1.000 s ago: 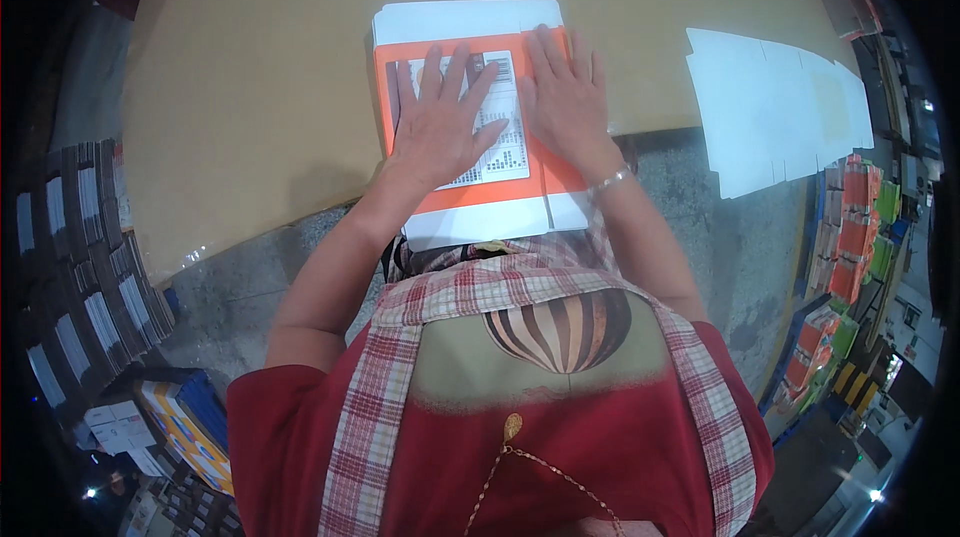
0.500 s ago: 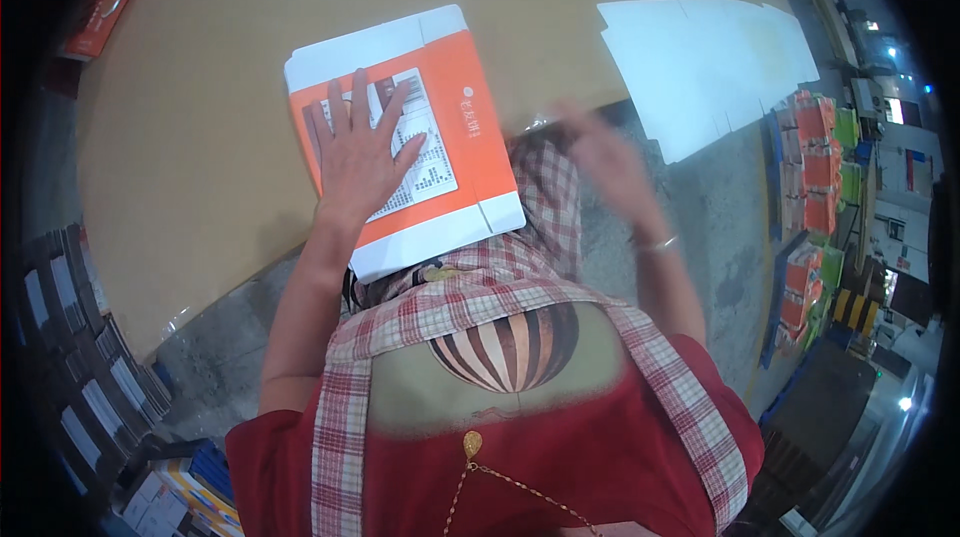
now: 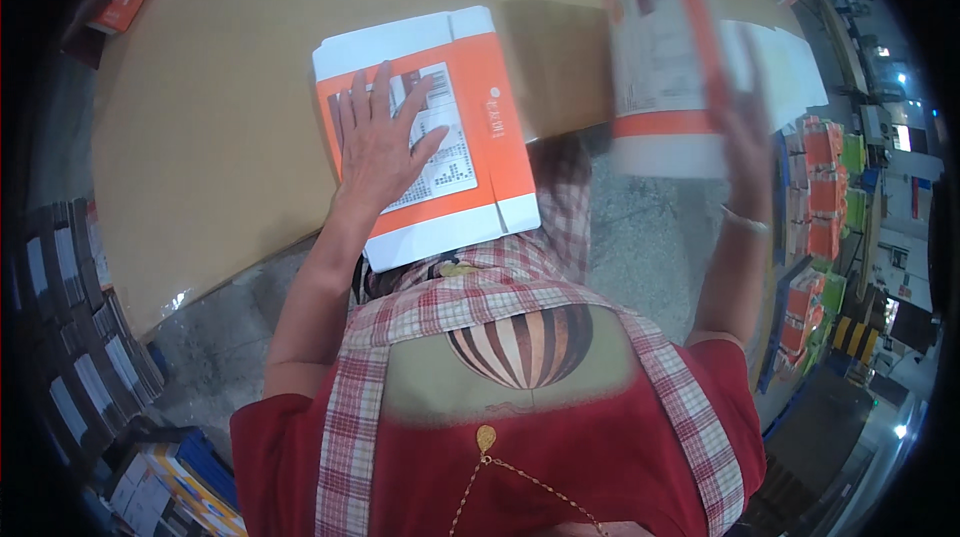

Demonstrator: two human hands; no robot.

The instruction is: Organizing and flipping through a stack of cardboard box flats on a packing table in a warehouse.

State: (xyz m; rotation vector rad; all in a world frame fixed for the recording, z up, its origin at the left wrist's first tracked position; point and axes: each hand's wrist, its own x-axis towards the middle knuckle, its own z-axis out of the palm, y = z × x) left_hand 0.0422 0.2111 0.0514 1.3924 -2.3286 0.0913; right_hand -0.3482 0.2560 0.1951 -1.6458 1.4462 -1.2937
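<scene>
"While the left hand (image 3: 382,149) rests palm down on the first carton (image 3: 488,107), how are its fingers arranged?"

"They are extended and spread across the printed panel (image 3: 452,159)."

"Where does this carton lie?"

"Flat on the bench (image 3: 220,127), its lower end projecting past the near edge above the lap (image 3: 562,209); the middle is orange, both ends white."

"And the right hand (image 3: 745,127)?"

"Its fingers, blurred, grip the right side of a second carton (image 3: 660,57) of like colours, raised to the right of the first and apart from it. Beyond it lies a white sheet (image 3: 800,67); a bracelet (image 3: 745,219) circles the right wrist."
</scene>
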